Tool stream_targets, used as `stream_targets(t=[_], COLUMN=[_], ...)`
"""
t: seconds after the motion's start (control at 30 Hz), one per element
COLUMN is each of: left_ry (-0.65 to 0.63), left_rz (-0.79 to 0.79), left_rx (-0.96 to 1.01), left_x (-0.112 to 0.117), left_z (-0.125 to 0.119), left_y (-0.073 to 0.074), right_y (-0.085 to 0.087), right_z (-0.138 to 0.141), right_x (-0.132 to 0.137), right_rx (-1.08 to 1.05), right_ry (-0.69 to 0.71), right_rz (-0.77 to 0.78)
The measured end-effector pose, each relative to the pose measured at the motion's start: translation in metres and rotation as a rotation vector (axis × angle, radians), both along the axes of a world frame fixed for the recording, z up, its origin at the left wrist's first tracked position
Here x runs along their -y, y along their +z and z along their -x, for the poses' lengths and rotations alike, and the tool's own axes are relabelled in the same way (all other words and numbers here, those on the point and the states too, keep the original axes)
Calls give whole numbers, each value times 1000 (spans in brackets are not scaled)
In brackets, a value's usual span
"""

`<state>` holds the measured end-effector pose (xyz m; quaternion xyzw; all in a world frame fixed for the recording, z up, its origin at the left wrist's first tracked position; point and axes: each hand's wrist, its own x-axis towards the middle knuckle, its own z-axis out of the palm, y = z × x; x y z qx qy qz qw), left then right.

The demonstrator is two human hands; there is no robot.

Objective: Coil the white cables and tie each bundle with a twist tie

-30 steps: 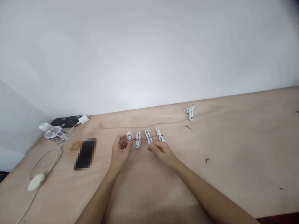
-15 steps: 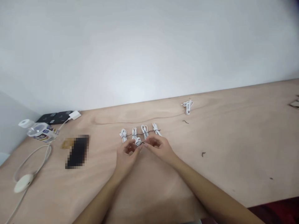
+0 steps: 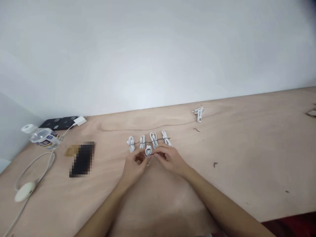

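Note:
A coiled white cable [image 3: 148, 150] stands between my two hands near the middle of the table. My left hand [image 3: 134, 165] is closed in a pinch on the coil's left side. On the other side, my right hand [image 3: 172, 159] pinches the end of a thin black twist tie [image 3: 152, 154] that runs round the coil. The fingertips partly hide the tie and the lower coil. Just beyond the hands lie several white cable bundles in a row, among them a left one [image 3: 131, 144] and a right one [image 3: 166, 137], each bound with a black tie.
Farther back lies another white cable [image 3: 199, 114]. Black tie pieces [image 3: 197, 129] are scattered at right. On the left are a plastic bottle [image 3: 45, 138], flat black boxes [image 3: 66, 122], a white adapter [image 3: 80, 120], a blurred dark object [image 3: 82, 161] and a cord with an oval white piece [image 3: 25, 192].
The held coil has turned more upright and shows more between my fingertips. Both hands have shifted only slightly and keep their pinches. The view has moved a little.

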<state>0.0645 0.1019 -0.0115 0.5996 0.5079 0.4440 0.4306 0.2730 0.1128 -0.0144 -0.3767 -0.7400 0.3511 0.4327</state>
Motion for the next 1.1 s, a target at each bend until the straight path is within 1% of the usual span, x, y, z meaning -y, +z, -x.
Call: stream_targets(t=[0.13,0.23,0.33,0.43,0.53,0.67,0.77,0.87,0.97,1.03,1.1], left_ry=[-22,-26,-34,-24,-7,-20,-32,-55,-71,-69,-58], left_rz=[-12,-18,-8,32,54,78,112,171,241,262,248], left_rx=[85,180,249,303,314,339,425,536,617,629,607], left_x=[-1,-2,-1,-2,-2,-3,-2,0,3,3,3], left_z=[0,-1,-2,-2,-1,0,-1,-4,-6,-7,-8], left_y=[-2,-3,-1,0,1,-1,-3,-4,-5,-6,-7], right_y=[-2,-7,-13,-18,-18,-11,-5,-3,-3,-5,-7], right_z=[4,8,11,12,13,14,13,12,11,11,12], right_x=[-1,-2,-3,-4,-5,-4,-2,-1,-2,-3,-4], right_rx=[-186,-323,-401,-435,-447,-426,-400,-412,-416,-416,-424], right_ry=[-27,-11,15,22,12,19,40,96,147,143,127], right_rz=[211,359,433,454,466,436,424,433,426,424,432])
